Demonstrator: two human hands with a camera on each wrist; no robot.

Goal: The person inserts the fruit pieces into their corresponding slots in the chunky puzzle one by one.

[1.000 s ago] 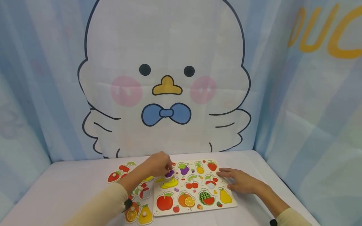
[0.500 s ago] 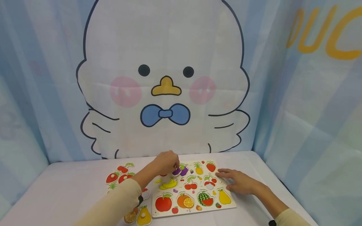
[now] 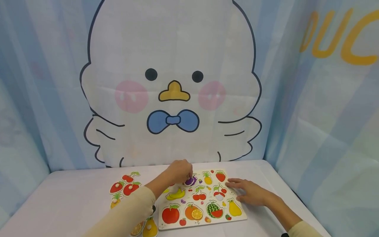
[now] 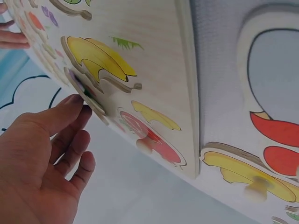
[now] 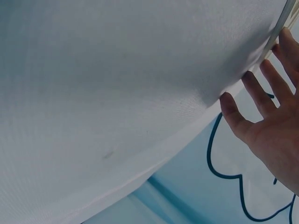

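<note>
My left hand (image 3: 181, 171) pinches a knobbed purple grape puzzle piece (image 3: 188, 181) by thumb and fingertips. It sits at the grape picture on the back row of the white fruit puzzle board (image 3: 213, 221). In the left wrist view the grape piece (image 4: 83, 87) looks tilted edge-on against the board, so I cannot tell whether it lies flat in its recess. My right hand (image 3: 250, 191), fingers spread and nearly straight, rests at the board's right edge. A knobbed watermelon-coloured piece (image 4: 161, 148) lies in the board's back left corner.
Left of the board lie loose knobbed pieces: cherries (image 3: 128, 178), a strawberry (image 3: 116, 187), an apple (image 3: 131, 189), a pineapple (image 3: 114, 201), an orange (image 3: 137, 229) and a pear (image 3: 150, 228). My left forearm hides others. A banana piece (image 4: 229, 168) lies beside the board.
My left hand has carried the grape piece rightward from above the bananas to the grape picture and lowered it there. The right hand has stayed at the board's edge.
</note>
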